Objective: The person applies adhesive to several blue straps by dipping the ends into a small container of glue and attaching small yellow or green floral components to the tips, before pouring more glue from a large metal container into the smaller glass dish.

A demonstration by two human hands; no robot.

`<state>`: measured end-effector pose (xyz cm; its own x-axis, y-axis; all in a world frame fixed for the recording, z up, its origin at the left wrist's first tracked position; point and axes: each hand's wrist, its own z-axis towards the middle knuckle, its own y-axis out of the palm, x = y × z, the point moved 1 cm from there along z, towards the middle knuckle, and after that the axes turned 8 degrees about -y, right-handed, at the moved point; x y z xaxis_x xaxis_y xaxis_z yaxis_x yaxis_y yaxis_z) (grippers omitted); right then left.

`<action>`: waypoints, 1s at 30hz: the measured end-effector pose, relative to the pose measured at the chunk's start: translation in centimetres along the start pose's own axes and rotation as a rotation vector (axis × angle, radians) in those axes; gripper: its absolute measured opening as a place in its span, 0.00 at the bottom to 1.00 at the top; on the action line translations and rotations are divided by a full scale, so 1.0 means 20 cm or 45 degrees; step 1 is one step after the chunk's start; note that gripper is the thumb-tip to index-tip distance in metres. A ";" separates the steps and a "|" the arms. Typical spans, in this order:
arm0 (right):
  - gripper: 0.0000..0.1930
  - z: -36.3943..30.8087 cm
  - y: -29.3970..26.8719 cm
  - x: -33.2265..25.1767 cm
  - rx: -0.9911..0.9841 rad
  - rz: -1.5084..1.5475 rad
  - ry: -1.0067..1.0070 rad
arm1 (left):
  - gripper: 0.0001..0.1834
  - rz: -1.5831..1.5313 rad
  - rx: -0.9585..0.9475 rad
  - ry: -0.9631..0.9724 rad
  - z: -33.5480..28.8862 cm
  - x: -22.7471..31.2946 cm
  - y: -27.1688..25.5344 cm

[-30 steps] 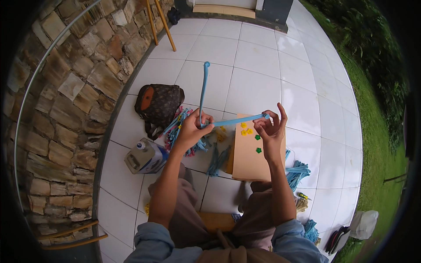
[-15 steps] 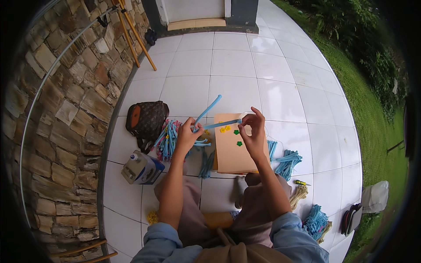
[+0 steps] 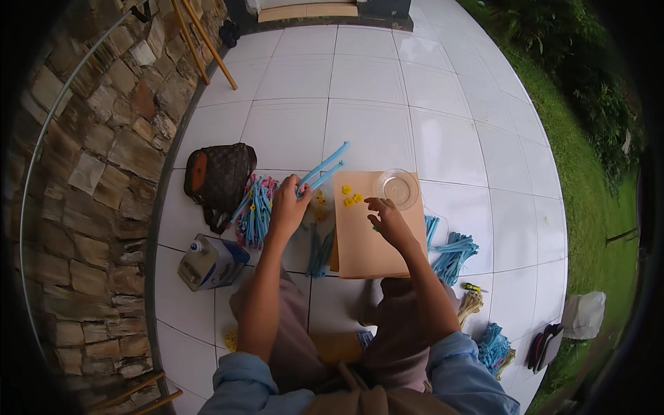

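My left hand (image 3: 286,207) is closed around a light blue fabric-like strip (image 3: 325,162), folded so that two lengths point up and away to the right. Over the tan board (image 3: 373,252) hovers my right hand (image 3: 391,225), its fingers apart and partly curled. A green flower-shaped piece (image 3: 374,220) shows beside those fingers; whether they touch it I cannot tell. Several yellow flower pieces (image 3: 348,200) lie on the board just left of the right hand. At the board's far right corner sits a clear round dish (image 3: 399,188).
Left of the board lie a pile of blue and pink strips (image 3: 254,211), a brown backpack (image 3: 220,176) and a jerrycan (image 3: 211,263). To the right are blue strip bundles (image 3: 455,256), a yellow-green screwdriver (image 3: 474,287) and beige bundles (image 3: 470,306). A stone wall (image 3: 90,207) borders the left side.
My right hand has let go of the blue strip's end and moved down to the board by the green pieces. The left hand keeps the strip, whose two lengths now lie nearly parallel.
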<state>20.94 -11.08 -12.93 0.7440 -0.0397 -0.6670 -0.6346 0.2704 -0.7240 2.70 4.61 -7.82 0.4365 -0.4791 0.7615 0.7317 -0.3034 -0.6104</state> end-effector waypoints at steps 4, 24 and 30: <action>0.24 0.12 0.17 0.05 0.146 -0.245 -0.170 | 0.10 -0.661 -0.252 -0.443 0.06 0.06 0.05; 0.33 0.15 -0.03 -0.47 0.476 0.268 -0.281 | 0.19 -0.563 -0.201 -0.283 -0.01 0.11 -0.01; 0.32 0.13 -0.07 -0.55 0.447 0.211 -0.456 | 0.20 -0.716 -0.319 -0.339 -0.03 0.14 -0.04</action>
<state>14.23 -8.52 -4.12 0.7037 0.3456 -0.6208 -0.6871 0.5536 -0.4707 3.00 3.04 -5.32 0.1624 0.0177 0.9866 0.7559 -0.6448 -0.1129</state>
